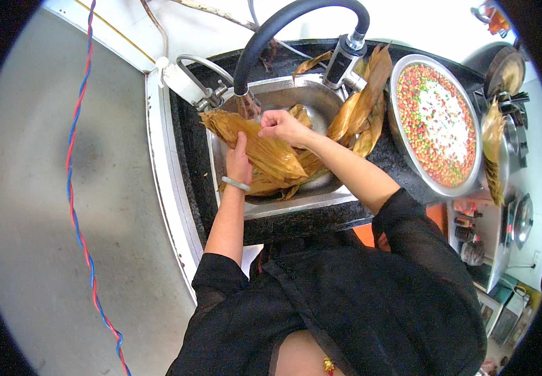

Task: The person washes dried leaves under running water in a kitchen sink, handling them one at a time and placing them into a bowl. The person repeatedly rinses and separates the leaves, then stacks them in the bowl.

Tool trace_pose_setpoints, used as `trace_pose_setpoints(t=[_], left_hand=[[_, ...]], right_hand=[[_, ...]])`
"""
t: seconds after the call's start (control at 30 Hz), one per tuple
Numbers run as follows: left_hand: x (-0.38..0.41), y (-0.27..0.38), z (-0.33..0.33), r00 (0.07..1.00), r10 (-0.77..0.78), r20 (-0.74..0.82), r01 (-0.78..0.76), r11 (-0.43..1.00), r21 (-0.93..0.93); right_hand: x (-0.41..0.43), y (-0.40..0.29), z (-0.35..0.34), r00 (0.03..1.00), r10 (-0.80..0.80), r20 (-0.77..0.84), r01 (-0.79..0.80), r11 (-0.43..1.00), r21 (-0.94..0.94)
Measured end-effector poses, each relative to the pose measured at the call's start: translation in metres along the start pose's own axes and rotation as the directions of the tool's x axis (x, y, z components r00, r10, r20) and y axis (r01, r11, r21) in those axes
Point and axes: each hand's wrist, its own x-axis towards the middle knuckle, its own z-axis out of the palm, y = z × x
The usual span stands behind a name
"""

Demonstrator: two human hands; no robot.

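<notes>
My left hand, with a pale bangle at its wrist, grips a stack of long brown dried leaves above the steel sink. The thumb lies on top of the leaves. Against their upper edge, my right hand has thumb and forefinger pinched together; whether a leaf is between them cannot be told. Left of that hand, the spout of the black flexible faucet points down behind the leaves. More leaves lie in the sink below my hands, and a bunch of brown leaves rests over its right rim.
A large metal bowl of mixed red and green pieces with white grains stands right of the sink. Farther right are a bundle of leaves, a lidded pan and bottles on a shelf. A twisted red and blue cord hangs at left.
</notes>
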Motion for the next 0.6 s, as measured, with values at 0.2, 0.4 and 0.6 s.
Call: trace_pose_setpoints(t=[0.2,0.4,0.6], left_hand=[[0.016,-0.008,-0.006,0.980,0.138,-0.145,-0.109,0.976,0.190],[0.007,0.030,-0.006,0.899,0.272,-0.344,-0.247,0.962,0.114],[0.006,0.086,-0.001,0.820,0.485,-0.304,-0.465,0.874,0.141]], right_hand=[[0.004,-0.011,0.005,0.989,-0.149,0.004,0.142,0.933,-0.332],[-0.006,-0.006,0.011,0.980,-0.142,0.142,0.185,0.915,-0.358],[-0.022,0.093,-0.015,0.984,0.173,-0.051,-0.141,0.563,-0.814]])
